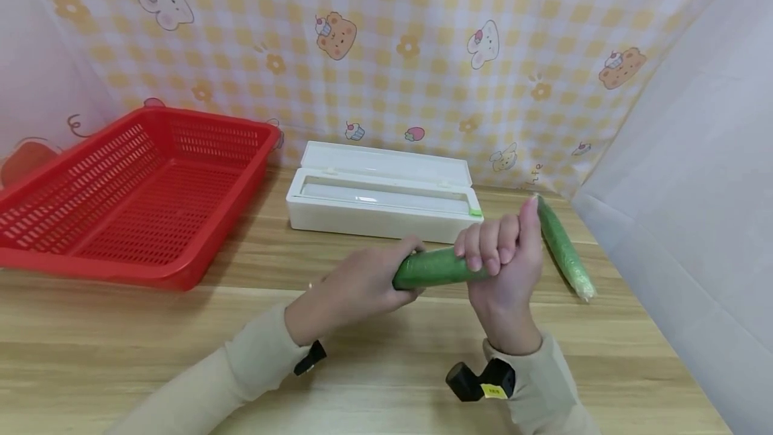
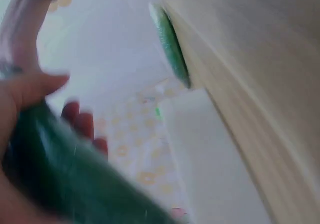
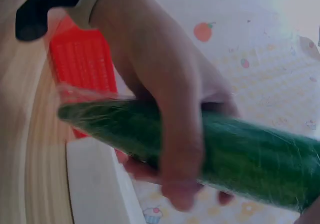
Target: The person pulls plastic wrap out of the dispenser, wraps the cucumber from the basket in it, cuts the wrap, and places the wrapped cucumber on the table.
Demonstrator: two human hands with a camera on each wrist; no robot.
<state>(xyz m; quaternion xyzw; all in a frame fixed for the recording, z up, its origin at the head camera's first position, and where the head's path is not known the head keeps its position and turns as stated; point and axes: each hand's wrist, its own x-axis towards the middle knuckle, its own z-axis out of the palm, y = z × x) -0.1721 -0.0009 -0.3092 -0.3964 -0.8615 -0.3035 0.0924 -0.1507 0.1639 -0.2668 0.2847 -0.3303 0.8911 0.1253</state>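
Note:
A cucumber [image 1: 437, 268] is held in the air above the table by both hands, lying roughly level. My left hand [image 1: 362, 280] grips its left end, and my right hand [image 1: 506, 264] curls its fingers round the right end. Clear film covers the cucumber [image 3: 255, 149] in the right wrist view, with a loose edge of film [image 3: 82, 92] near the tapered tip. Behind the hands stands a white cling film box [image 1: 380, 219], its lid raised, a roll inside. The left wrist view is blurred around the held cucumber [image 2: 75, 169].
Another film-wrapped cucumber [image 1: 564, 247] lies on the table at the right, just past my right hand. A red plastic basket [image 1: 199, 267] stands at the left. A checked cloth [image 1: 386, 86] hangs behind, and a white sheet [image 1: 676, 220] borders the right side.

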